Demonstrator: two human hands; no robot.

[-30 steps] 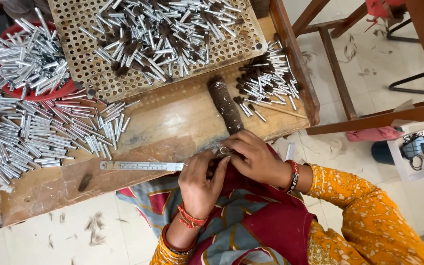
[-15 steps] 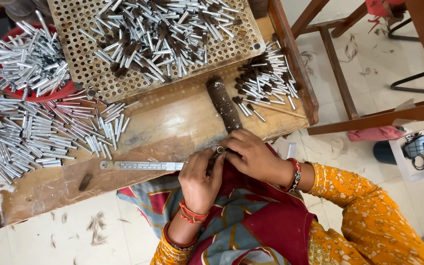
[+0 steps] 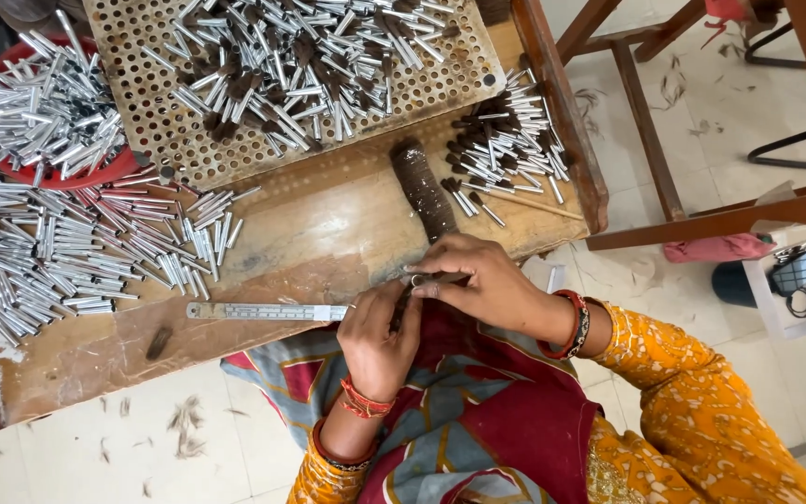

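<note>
Both hands meet at the near edge of the table (image 3: 95,355). The left hand (image 3: 380,336) and right hand (image 3: 482,280) are pinched together on a thin dark tuft (image 3: 401,308), fingertips closed tight around it over the lap.

Just left of the grip lies a flat steel ruler (image 3: 268,312), its end touching the left fingers. Directly beyond the grip lies a dark, rough, elongated brush (image 3: 424,191). Further left lies a loose spread of shiny metal tubes (image 3: 86,257), thin and cylindrical. Beyond and right of the grip is a small pile of dark-tipped tubes (image 3: 501,149). Farthest off sits a perforated board (image 3: 170,103) heaped with more, beside a red bowl (image 3: 95,173).

The table is worn, stained wood. The floor (image 3: 701,280) is pale tile with scattered hair clippings.
</note>
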